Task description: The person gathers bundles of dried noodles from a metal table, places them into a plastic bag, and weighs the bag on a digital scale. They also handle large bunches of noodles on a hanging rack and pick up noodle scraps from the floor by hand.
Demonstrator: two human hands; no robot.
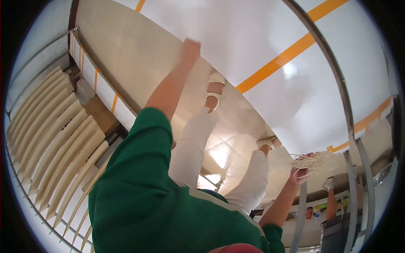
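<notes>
My right hand is closed around a loose bundle of thin cream-coloured strands, which looks like string or noodles. The strands spread out past my fingers, over the edge of a white tabletop. On the other side, my left hand is stretched forward at the table's near edge. Motion blurs it, so its fingers cannot be made out, and nothing shows in it.
Orange bands cross the tabletop, and a curved metal rail runs above it. At the left, a rack holds several long cream slats. Beige tiled floor lies below. Another person's leg shows at the lower right.
</notes>
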